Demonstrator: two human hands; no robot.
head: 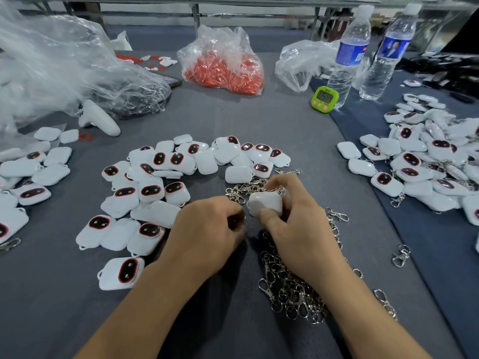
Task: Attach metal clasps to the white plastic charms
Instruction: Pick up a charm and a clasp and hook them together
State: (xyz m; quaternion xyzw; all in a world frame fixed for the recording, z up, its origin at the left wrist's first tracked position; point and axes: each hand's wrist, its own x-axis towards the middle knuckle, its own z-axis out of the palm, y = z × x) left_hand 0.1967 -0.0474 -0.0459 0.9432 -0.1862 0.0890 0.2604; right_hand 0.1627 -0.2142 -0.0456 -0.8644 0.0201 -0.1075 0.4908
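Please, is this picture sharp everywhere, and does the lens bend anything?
Head view: the right hand and its white charm look sharp; head view, top: the far table frames are soft; head view, left: the clear bag glares white; head view, right: the wide lens tilts the water bottle.

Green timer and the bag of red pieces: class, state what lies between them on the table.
Head view: a crumpled clear plastic bag reaches between the green timer and the bag of red pieces; otherwise bare grey tablecloth.
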